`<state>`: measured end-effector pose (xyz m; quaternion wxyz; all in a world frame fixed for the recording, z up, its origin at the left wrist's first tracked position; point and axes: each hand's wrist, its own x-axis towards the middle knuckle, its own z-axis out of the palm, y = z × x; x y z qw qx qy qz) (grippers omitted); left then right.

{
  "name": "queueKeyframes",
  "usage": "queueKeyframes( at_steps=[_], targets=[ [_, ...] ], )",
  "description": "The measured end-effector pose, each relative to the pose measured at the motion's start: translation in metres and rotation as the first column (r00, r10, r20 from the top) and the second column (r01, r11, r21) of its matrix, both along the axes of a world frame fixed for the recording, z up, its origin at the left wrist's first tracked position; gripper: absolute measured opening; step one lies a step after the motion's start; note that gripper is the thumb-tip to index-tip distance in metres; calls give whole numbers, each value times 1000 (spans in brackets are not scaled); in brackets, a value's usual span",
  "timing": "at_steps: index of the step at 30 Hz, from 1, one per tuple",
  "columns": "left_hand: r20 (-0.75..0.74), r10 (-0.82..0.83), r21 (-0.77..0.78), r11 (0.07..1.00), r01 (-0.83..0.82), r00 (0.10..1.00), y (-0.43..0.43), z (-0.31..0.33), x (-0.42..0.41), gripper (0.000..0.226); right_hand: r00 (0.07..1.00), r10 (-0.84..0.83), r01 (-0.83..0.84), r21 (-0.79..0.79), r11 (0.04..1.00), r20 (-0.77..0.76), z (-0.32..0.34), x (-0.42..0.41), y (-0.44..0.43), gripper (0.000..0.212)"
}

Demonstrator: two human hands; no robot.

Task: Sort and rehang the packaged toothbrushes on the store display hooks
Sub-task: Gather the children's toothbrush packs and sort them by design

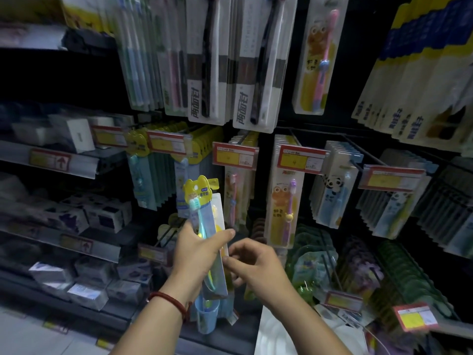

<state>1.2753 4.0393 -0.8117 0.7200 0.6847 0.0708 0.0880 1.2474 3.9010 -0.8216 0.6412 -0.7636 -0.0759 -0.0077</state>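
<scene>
Sorting in hand: left hand (198, 254) clamps toothbrush pack (204, 198), right hand (258, 267) pinches its edge. Next, likely: thread hang-hole (196, 187) onto matching yellow-topped row (202, 140).

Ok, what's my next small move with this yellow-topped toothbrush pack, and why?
Probably raise the pack toward the hook row of matching yellow headers just above. Your left hand grips it, its header points up, and your right hand sits at its edge to steady it.
</scene>
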Motion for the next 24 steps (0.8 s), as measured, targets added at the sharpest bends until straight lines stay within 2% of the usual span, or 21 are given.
queueKeyframes(
  at_steps=[4, 8, 11, 17, 20, 24],
  targets=[
    [17, -2, -5, 1000, 2, 1000, 9, -1, 2, 44, 999, -26, 27, 21, 999, -25, -2, 4, 7, 15],
    [28, 5, 1, 1000, -5, 1000, 16, 2, 2, 59, 996, -89, 89, 98, 991, -10, -1, 10, 11, 10],
    [43, 86, 45, 995, -87, 995, 22, 1, 4, 65, 977, -206, 197, 143, 970, 53, 2, 18, 13, 17],
    [12, 81, 91, 992, -82, 997, 33, -4, 5, 76, 947, -293, 280, 107, 954, 135, 13, 35, 8, 12],
    [27, 94, 161, 982, -97, 995, 37, -3, 5, 80, 935, -330, 320, 93, 943, 132, 12, 41, 9, 13],
    [37, 82, 170, 982, -88, 996, 42, -2, 6, 86, 916, -392, 380, 127, 916, 87, 6, 45, 9, 12]
  ],
)
